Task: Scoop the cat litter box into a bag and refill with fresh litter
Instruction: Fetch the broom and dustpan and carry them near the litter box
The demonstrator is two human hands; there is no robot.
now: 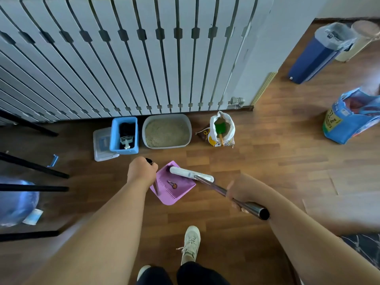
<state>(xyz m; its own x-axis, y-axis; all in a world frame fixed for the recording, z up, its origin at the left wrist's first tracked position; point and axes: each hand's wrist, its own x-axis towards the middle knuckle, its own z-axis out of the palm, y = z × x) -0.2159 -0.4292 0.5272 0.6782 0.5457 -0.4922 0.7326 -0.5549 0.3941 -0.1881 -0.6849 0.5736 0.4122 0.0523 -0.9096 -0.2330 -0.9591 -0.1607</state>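
Below the white radiator, a litter box sits on wood floor.

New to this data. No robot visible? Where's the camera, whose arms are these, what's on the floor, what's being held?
No machine: a person works bare-handed. The single picture comes from a wide-angle camera on their head, looking down. The left hand grips the upright handle of a pink dustpan; the right hand grips a metal pole whose white head lies across the dustpan's far edge. Along the radiator stand a blue bin holding a white scoop, a grey litter box filled with litter, and an open sack with a green scoop.
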